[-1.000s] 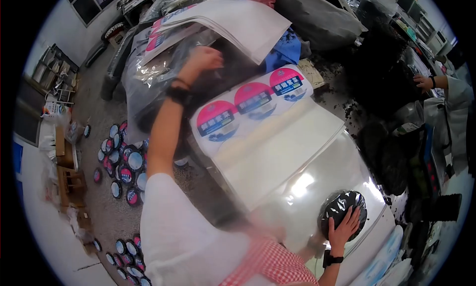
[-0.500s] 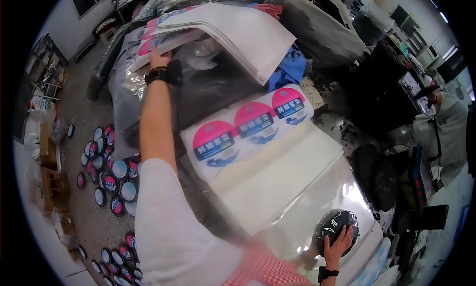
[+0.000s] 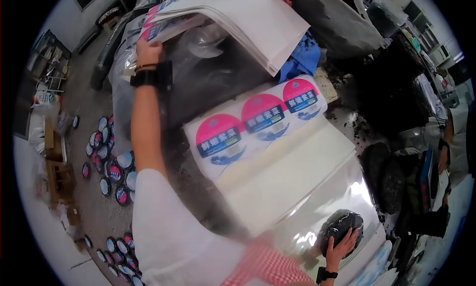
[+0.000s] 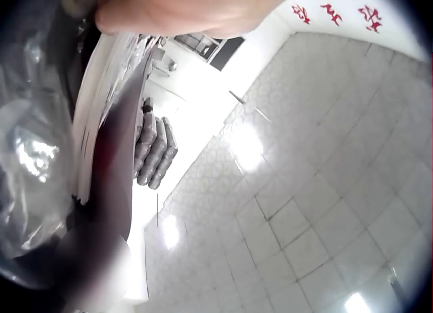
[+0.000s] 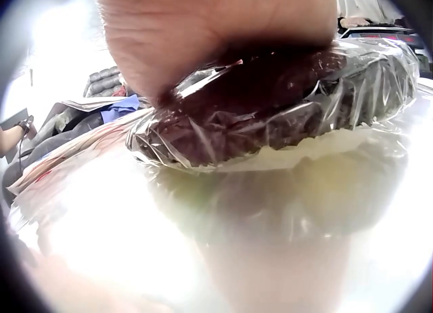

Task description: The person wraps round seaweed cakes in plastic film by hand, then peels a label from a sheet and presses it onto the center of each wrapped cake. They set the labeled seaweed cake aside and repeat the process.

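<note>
In the head view my left hand is at the upper left, pinching the near-left corner of a stack of printed label sheets. The white backs of the stack fold over to the right. In the left wrist view that hand lies over the stack's edge, its fingertips hidden. My right hand rests with fingers spread on a round black seaweed cake wrapped in clear film. The right wrist view shows the palm on top of the wrapped cake, which sits on a shiny surface.
A row of pink and blue labels lies before me, with a blank cream sheet below it. Dark plastic spreads under the label stack. Labelled round packs are heaped on the floor at left. Another person's arm shows at right.
My left hand has moved left from above the dark plastic to the label stack's corner. The right hand stays on the wrapped cake, which now looks slightly tilted.
</note>
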Demonstrator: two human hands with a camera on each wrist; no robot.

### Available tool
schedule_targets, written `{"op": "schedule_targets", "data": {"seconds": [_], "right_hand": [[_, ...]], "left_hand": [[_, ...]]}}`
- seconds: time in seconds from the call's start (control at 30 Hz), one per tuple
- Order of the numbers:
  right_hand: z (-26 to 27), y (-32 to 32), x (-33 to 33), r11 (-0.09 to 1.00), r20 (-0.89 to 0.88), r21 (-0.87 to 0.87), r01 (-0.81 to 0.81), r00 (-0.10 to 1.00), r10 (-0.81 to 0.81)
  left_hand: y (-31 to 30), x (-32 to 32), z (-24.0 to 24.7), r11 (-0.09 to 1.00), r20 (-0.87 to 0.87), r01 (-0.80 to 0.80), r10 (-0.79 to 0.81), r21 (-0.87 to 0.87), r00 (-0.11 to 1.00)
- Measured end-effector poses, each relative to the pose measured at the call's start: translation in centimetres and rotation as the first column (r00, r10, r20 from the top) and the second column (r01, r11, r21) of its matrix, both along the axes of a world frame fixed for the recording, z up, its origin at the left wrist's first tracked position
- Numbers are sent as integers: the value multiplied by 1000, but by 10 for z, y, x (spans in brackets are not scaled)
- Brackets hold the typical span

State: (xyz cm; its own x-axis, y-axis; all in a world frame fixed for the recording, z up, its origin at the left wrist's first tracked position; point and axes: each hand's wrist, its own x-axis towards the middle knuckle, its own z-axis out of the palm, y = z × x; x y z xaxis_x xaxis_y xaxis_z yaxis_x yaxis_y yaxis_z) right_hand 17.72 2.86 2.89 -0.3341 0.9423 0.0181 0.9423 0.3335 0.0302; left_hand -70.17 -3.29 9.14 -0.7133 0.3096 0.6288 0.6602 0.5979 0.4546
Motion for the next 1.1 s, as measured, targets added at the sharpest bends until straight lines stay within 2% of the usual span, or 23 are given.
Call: {"op": "schedule_targets", "data": {"seconds": [0.03, 0.13, 0.17, 0.2, 0.23, 0.3, 0.37, 0.43, 0.47, 0.5, 0.6, 0.73, 0.8, 0.83, 0.87, 0.9, 0.93, 1.0, 1.1], "right_hand": [[0, 0, 1, 1000, -1, 2, -5, 1000, 5], [0, 2, 2, 1000, 2, 16, -16, 1000, 15], [0, 1, 3, 1000, 5, 18, -12, 1000, 12], [0, 0, 3, 999, 12, 34, -19, 1000, 19], [-1, 1, 1, 999, 20, 47, -26, 999, 25], [1, 1, 4, 998, 38, 60, -34, 999, 32], [-1, 1, 2, 998, 45, 63, -28, 999, 25], [0, 0, 1, 999, 50, 50, -17, 999, 14], [1, 1, 0, 999, 56, 47, -13, 998, 11], [2, 1, -1, 999, 45, 38, -2, 999, 0], [2, 3, -5, 999, 25, 22, 23, 999, -24], [-3, 2, -3, 999, 26, 28, 45, 999, -46], [-4, 1, -3, 998, 42, 36, 48, 998, -50], [-3, 2, -2, 998, 60, 42, 45, 997, -47], [-3, 2, -2, 998, 78, 51, 46, 996, -49], [-3, 2, -2, 998, 66, 42, 45, 997, -48], [-3, 2, -2, 998, 52, 35, 50, 997, -52], [-2, 0, -2, 997, 45, 43, 58, 997, -60], [-6, 1, -2, 997, 40, 58, 58, 997, -61]], "left_hand": [[1, -3, 2, 996, -18, -22, 24, 86, 1000], [2, 19, 17, 951, -9, -252, 254, -182, 967], [1, -33, -17, 937, 109, -349, 346, 10, 932], [1, -84, -49, 869, 222, -444, 398, 218, 890], [-8, -57, -11, 849, 276, -521, 481, 90, 832], [-23, -56, 3, 868, 402, -489, 479, -85, 780], [-56, -126, -10, 953, 566, -273, 296, -128, 769], [-63, -169, -20, 967, 741, -252, 202, -46, 641], [-63, -177, -27, 968, 814, -250, 146, -1, 562], [-44, -113, -2, 894, 844, -384, 15, 229, 536], [-61, -169, -20, 971, 732, -13, -171, 238, 659], [-44, -174, 5, 844, 606, 47, -421, 534, 675], [-43, -166, -4, 828, 591, 76, -457, 556, 665], [-46, -154, -13, 775, 600, 37, -518, 631, 609], [-38, -149, -11, 650, 664, -223, -580, 726, 472], [-29, -138, -6, 453, 662, -508, -645, 733, 380], [-25, -119, -2, 340, 579, -534, -721, 774, 380], [-24, -120, -1, 407, 550, -396, -747, 823, 374], [-6, -93, 28, 364, 537, -395, -567, 843, 624]]}}
